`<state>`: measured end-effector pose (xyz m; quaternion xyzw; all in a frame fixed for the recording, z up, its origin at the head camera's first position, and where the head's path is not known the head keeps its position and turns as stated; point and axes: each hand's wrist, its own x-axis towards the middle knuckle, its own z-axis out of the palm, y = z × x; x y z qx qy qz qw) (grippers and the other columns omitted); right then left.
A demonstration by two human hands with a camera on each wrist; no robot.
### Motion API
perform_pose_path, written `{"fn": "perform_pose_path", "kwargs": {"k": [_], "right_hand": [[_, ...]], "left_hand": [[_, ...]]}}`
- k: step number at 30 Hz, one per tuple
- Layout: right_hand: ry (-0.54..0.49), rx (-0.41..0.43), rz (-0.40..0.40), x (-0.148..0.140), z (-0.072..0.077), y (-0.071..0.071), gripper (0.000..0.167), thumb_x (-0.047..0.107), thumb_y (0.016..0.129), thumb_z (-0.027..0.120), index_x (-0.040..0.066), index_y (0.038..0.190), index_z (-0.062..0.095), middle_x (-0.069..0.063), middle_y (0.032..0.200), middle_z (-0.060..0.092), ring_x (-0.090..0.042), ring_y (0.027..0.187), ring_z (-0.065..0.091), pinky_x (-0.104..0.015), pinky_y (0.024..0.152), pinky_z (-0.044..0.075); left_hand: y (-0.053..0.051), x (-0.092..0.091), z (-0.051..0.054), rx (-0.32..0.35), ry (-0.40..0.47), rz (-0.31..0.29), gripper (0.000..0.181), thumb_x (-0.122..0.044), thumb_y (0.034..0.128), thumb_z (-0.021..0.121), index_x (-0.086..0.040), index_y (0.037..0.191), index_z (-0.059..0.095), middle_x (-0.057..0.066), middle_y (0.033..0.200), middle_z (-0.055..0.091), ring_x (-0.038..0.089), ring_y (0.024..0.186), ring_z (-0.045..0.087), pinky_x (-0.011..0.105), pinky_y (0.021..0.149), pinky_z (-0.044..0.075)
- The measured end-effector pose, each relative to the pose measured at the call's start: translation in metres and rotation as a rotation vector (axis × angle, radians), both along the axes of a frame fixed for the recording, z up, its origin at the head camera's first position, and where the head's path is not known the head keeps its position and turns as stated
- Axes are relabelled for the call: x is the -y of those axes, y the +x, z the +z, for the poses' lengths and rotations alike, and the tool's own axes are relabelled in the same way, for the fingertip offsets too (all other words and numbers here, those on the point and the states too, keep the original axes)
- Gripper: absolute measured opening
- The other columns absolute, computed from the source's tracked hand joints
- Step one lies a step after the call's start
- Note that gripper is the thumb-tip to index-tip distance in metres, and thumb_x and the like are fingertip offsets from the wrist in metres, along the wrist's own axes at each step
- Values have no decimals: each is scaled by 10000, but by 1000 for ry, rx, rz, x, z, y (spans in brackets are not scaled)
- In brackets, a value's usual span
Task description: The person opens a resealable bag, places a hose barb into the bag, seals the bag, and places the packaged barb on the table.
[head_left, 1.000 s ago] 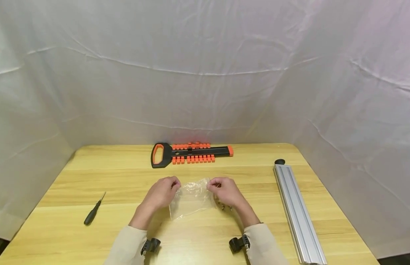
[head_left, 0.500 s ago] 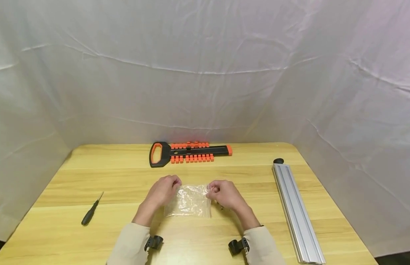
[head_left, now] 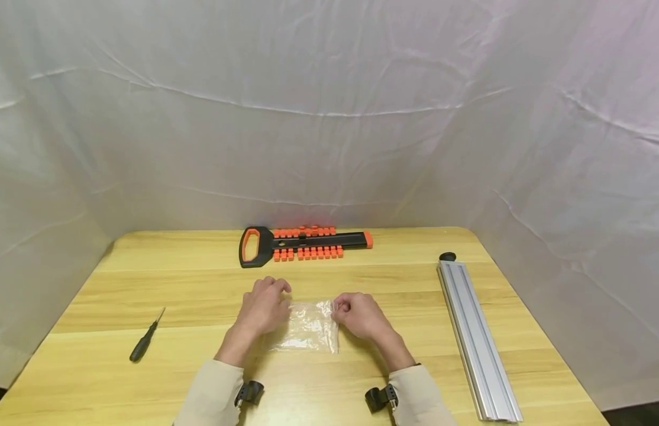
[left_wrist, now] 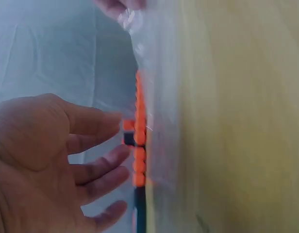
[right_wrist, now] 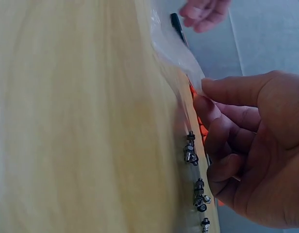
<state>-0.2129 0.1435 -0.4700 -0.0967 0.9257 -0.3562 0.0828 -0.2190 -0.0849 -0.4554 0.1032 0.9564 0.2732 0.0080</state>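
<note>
A clear plastic bag (head_left: 310, 327) hangs between the two hands above the wooden table. Its right top corner is pinched by the right hand (head_left: 361, 315) between thumb and forefinger, as the right wrist view also shows of the right hand (right_wrist: 258, 141). Beside the bag's left edge, the left hand (head_left: 264, 307) has its fingers apart; in the left wrist view the left hand (left_wrist: 52, 160) holds nothing, its fingers relaxed near the bag (left_wrist: 161, 97). Small dark metal fittings (right_wrist: 190, 150) lie on the table beyond the right hand's fingers.
A black and orange tool rack (head_left: 308, 241) lies at the table's back. On the left is a screwdriver (head_left: 143, 345) with a dark handle. A long silver aluminium profile (head_left: 478, 343) lies on the right, a black round piece (head_left: 447, 257) at its far end. Pale cloth (head_left: 319, 148) surrounds the table.
The left hand has let go of the bag's left corner and its fingers have spread. The bag has swung lower and turned flatter to view, still in the right hand's pinch.
</note>
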Motion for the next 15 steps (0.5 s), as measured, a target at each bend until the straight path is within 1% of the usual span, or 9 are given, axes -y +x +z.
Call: {"fn": "perform_pose_path", "kwargs": {"k": [2,3,5,7,9,11,15], "right_hand": [[6,-11,-7,1,-1,0,124,189,877,675,132,981,712,52,701,585,-98,617,499,-255,645,438],[8,-15,-10,1,-1,-1,116,188,878,675,132,972,712,49,700,587,-101,623,502,-260,649,437],[11,-9,-22,2,-2,-1,121,193,878,675,135,976,714,53,703,590,-99,626,506,-255,641,436],[7,-3,-27,2,-2,-1,135,188,882,670,127,993,716,46,705,590,-103,619,501,-250,612,427],[2,4,-33,2,-1,-1,152,184,888,662,119,1015,715,38,713,592,-107,616,498,-246,591,419],[-3,5,-37,2,-1,0,167,190,896,654,115,1034,712,28,727,599,-112,621,500,-247,585,419],[-8,9,-34,2,1,0,205,240,923,629,123,1074,706,22,804,635,-109,681,529,-252,621,439]], "left_hand": [[3,-6,2,-3,35,-18,176,-169,902,634,-115,1064,673,69,1061,608,282,1073,531,470,869,463],[5,-10,3,3,56,-40,154,-158,899,633,-107,1038,675,60,1020,611,259,1018,548,437,855,476],[9,-17,3,27,92,-102,101,-131,893,627,-97,978,671,29,914,606,199,878,557,354,780,493],[12,-23,1,49,105,-163,72,-95,880,607,-100,925,663,-10,811,586,138,749,530,282,690,469],[15,-28,-1,64,110,-210,74,-70,863,597,-99,901,654,-32,760,562,108,688,499,243,648,438],[17,-31,-3,81,121,-235,91,-53,835,599,-92,895,654,-40,728,556,94,661,489,225,628,427],[20,-35,-6,121,151,-241,126,-49,787,625,-76,907,654,-34,715,558,95,643,487,228,616,420]]}}
